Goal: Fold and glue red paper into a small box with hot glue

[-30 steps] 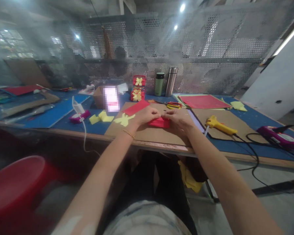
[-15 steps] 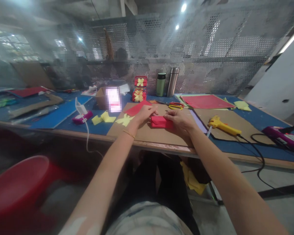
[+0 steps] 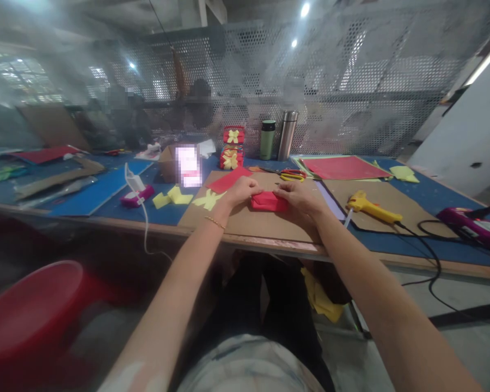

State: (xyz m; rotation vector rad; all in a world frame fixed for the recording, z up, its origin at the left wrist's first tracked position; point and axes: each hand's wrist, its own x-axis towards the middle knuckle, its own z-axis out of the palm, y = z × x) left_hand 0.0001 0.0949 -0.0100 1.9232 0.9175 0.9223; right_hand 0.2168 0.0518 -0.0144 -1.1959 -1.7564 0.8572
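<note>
A small red paper box (image 3: pixel 268 202) rests on the brown cardboard sheet (image 3: pixel 245 230) in front of me. My left hand (image 3: pixel 244 193) pinches its left end, fingers closed. At the right end, my right hand (image 3: pixel 300 197) has thumb and fingertips closed on the box's upper edge. Just left of my left hand lies a yellow paper bow (image 3: pixel 209 200). Behind that hand is a flat piece of red paper (image 3: pixel 231 180). Scissors with yellow and red handles (image 3: pixel 293 175) lie beyond the box.
On the right, a yellow glue gun (image 3: pixel 371 209) lies on cardboard, its cord trailing off the edge. Finished-looking red boxes with yellow bows (image 3: pixel 232 158) are stacked at the back beside a green cup (image 3: pixel 268 140) and a steel flask (image 3: pixel 288 136). A red stool (image 3: pixel 36 305) stands lower left.
My left hand's fingers have closed in on the box's left end. The box has tilted slightly, showing more of its front. My right hand stays at the right end.
</note>
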